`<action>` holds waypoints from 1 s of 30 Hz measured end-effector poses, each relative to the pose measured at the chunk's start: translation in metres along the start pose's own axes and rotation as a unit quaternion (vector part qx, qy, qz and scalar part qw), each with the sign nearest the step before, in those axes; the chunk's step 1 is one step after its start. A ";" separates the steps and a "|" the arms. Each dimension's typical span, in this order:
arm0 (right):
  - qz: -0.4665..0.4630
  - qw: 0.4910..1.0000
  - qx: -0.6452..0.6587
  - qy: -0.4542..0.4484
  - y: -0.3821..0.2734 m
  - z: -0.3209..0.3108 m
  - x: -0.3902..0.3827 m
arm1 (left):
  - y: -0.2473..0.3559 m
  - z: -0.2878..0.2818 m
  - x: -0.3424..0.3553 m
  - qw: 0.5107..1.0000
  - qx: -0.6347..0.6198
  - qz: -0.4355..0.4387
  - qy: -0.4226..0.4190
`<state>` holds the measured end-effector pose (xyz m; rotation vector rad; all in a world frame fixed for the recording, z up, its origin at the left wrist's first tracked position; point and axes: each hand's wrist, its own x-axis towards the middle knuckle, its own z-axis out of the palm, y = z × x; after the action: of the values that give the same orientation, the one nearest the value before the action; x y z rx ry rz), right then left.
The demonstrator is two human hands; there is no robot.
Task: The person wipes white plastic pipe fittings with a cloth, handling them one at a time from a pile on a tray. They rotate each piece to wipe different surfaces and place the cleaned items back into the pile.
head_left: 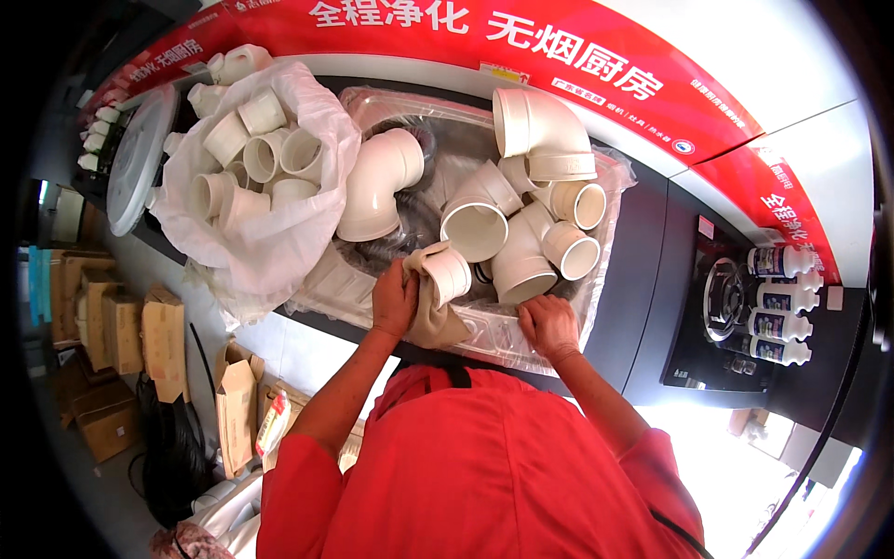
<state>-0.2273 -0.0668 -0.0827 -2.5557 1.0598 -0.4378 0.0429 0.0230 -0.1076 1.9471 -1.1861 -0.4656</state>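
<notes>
In my left hand [395, 298], closed round it, is a short white pipe fitting [449, 274] with a brown cloth [436, 321] wrapped about its near side. My right hand [551, 326] lies at the front edge of a film-wrapped basin [503, 337], close below a white tee fitting [523, 261]. Its fingertips are hidden, so its grip cannot be told. Larger white elbows lie in the basin: one at the left [380, 182], one in the middle [477, 216] and one at the back [542, 135].
Left of the basin stands a white plastic bag [247, 247] full of small pipe fittings. A round whitish lid [140, 163] leans beyond it. At right, several bottles [780, 324] stand by a black cooktop [694, 307]. Cardboard boxes [165, 340] fill the floor at left.
</notes>
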 end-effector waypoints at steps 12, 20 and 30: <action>0.011 1.000 -0.007 -0.015 0.001 0.000 0.001 | 0.005 -0.003 -0.002 0.999 0.008 -0.013 -0.028; 0.025 0.999 -0.006 -0.021 -0.004 -0.003 0.002 | 0.005 -0.004 0.000 0.999 0.026 -0.006 -0.035; 0.019 1.000 -0.008 -0.017 -0.004 -0.004 0.003 | 0.006 -0.004 0.002 0.999 0.003 0.005 -0.047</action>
<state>-0.2246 -0.0674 -0.0771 -2.5428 1.1033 -0.3767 0.0433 0.0213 -0.1001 1.9413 -1.2585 -0.5539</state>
